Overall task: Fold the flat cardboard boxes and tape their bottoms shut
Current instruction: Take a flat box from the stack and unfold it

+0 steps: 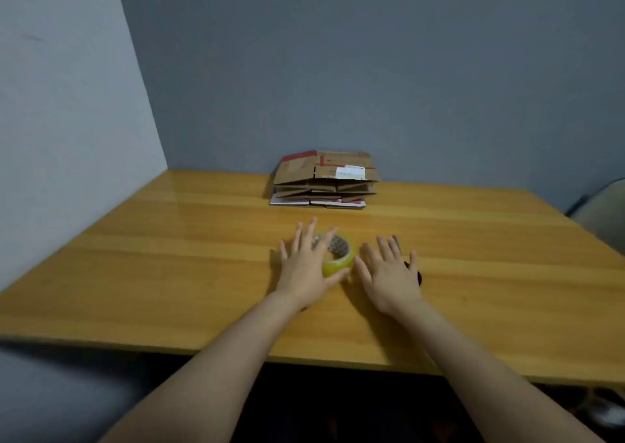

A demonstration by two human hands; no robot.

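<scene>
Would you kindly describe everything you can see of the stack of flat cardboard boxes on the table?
The stack of flat cardboard boxes sits at the far edge of the wooden table, against the grey wall, well beyond both hands and untouched. It is several unfolded brown corrugated blanks piled unevenly, flaps slightly splayed. The top blank tilts up toward the wall and shows red printed patches and a white label near its right side. The lowest layers show white and red edges. No box is folded yet.
</scene>
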